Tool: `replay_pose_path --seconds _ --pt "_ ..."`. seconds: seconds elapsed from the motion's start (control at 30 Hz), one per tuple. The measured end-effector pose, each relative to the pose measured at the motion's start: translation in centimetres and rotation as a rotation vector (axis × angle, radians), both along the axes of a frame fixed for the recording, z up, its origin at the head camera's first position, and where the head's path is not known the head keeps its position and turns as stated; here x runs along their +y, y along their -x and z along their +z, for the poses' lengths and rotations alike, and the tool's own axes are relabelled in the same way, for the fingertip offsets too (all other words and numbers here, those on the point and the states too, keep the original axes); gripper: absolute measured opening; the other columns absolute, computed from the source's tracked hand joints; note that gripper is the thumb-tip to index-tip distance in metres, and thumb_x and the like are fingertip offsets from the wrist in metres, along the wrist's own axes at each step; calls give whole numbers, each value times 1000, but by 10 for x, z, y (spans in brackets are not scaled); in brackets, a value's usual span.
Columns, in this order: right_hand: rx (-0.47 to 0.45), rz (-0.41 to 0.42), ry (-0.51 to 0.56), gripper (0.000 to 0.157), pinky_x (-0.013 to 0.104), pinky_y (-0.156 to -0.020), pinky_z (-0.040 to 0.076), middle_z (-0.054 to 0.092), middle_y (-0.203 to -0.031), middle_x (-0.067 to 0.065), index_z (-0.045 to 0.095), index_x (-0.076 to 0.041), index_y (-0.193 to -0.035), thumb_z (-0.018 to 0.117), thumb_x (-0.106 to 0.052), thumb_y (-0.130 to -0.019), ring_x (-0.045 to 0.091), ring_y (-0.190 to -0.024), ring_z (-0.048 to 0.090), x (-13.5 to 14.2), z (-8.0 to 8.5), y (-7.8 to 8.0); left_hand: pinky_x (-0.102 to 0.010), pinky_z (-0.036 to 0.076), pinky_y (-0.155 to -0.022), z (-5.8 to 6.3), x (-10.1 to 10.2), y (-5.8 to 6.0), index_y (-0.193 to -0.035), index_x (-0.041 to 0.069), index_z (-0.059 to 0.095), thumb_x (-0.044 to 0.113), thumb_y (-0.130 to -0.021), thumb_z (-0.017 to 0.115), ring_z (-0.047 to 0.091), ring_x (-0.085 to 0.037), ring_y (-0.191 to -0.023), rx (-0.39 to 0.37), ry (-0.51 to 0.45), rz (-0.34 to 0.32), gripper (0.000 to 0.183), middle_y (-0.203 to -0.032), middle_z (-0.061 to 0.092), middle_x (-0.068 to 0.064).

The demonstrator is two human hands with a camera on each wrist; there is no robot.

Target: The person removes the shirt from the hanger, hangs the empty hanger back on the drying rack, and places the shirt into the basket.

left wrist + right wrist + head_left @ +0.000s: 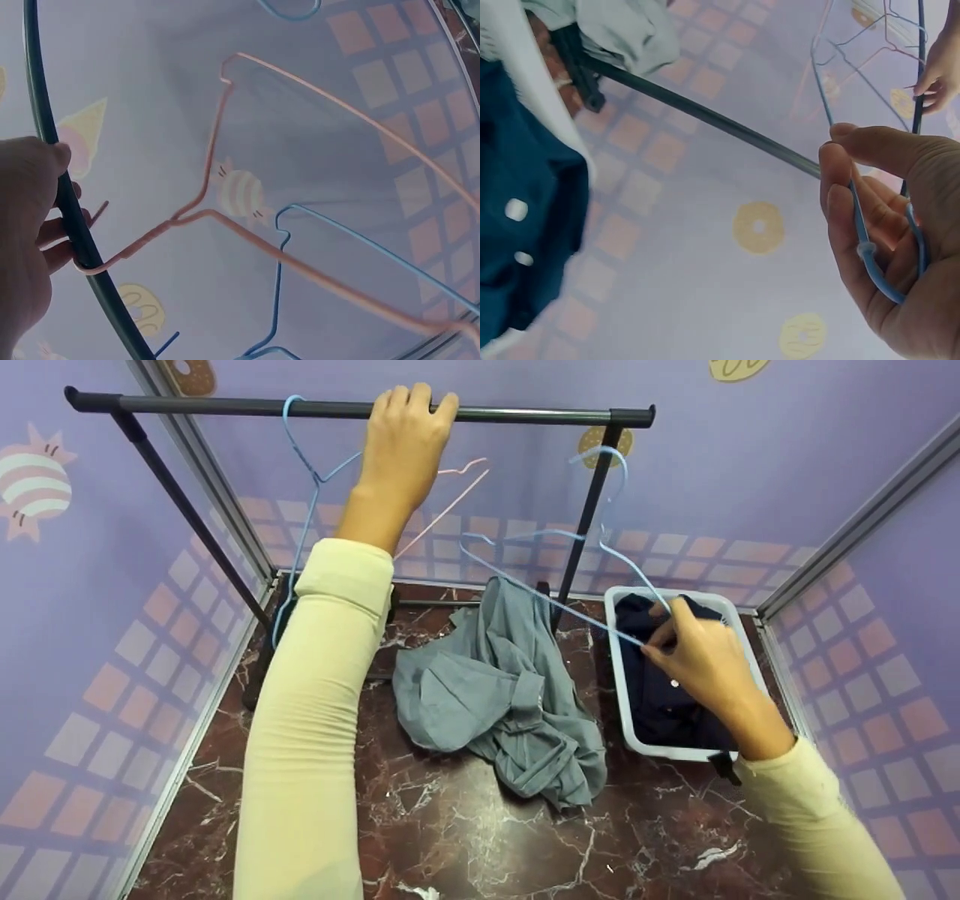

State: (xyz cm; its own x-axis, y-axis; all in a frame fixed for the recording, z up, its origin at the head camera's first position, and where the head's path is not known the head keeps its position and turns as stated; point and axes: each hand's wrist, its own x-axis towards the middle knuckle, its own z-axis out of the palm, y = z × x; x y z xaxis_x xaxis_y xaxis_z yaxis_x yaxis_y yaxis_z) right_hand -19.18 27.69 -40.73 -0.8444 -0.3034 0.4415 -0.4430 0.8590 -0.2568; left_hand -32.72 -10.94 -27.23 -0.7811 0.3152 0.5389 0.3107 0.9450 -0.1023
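My left hand (405,446) grips the black top rail (525,415) of a clothes rack, fingers over the bar. Right by those fingers hangs a pink hanger (262,247), its hook over the rail. A blue hanger (318,480) hangs further left on the same rail. My right hand (697,656) pinches a second blue hanger (551,600) by one end, above a white basket (626,705). That hanger is off the rail, tilted, with no garment on it. In the right wrist view, the thumb (877,146) presses its wire against the fingers.
A crumpled grey garment (480,690) lies on the dark marbled floor (480,840) by the rack's foot. Dark navy clothing (660,712) with white buttons fills the basket at the right. Purple patterned walls (862,547) enclose the space on the left, back and right.
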Motion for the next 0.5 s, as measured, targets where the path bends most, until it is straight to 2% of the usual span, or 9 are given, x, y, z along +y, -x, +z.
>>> replay_pose_path --seconds 0.17,0.3,0.5 --pt "-27 -30 -43 41 53 -66 54 80 -84 2 59 -6 -117 84 -11 -83 35 -73 74 -13 27 13 -46 55 -97 1 3 2 -134 5 64 -5 -104 51 65 -38 -110 13 -30 4 34 -127 67 -22" --pt "-84 -88 -70 38 59 -54 51 80 -89 4 57 -9 -119 76 -10 -86 45 -72 71 -28 49 24 -48 55 -94 0 2 3 -130 4 67 -3 -104 51 66 -40 -109 29 -63 -9 31 -124 69 -22" --pt "-51 -118 -130 37 58 -45 44 72 -80 21 58 -8 -119 60 -3 -82 52 -60 61 -50 72 45 -49 55 -92 -1 -1 4 -129 5 68 0 -104 51 65 -40 -106 26 -80 -5 30 -123 69 -21"
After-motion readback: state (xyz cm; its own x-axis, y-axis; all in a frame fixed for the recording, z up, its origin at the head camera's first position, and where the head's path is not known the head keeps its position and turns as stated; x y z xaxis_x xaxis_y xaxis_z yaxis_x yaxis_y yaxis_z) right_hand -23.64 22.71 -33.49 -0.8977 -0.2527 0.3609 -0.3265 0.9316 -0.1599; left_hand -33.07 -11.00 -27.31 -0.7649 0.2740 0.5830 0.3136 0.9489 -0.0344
